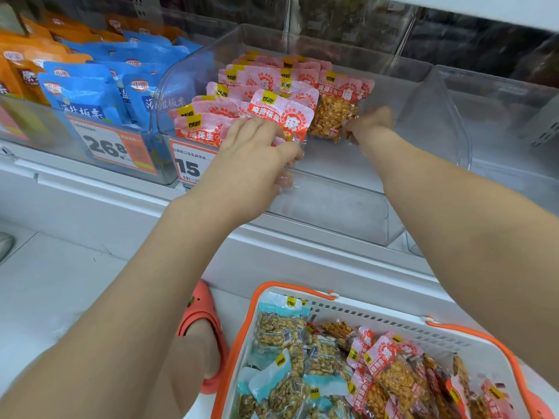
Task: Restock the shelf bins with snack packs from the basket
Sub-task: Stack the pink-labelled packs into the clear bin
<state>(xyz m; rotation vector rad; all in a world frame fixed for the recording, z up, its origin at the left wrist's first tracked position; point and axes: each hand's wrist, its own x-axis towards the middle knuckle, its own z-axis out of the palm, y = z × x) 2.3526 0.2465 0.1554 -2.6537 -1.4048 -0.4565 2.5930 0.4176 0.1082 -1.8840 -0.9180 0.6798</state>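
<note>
The white shelf (pixel 90 207) carries a clear bin (pixel 332 207) about half filled with red peanut packs (pixel 242 95), stacked at its left side. Below it, by my foot, the orange-rimmed basket (pixel 393 325) holds more red and teal packs. My left hand (pixel 251 155) has its grip around a front red pack (pixel 282 114); my right hand (pixel 373 122) pinches the bottom of an upright pack (pixel 332 116).

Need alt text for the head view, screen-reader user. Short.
Both hands reach into a clear shelf bin: the left hand grips red spicy peanut packs, and the right hand holds one more pack upright. Below sits an orange-and-white basket holding red and teal packs.
</note>
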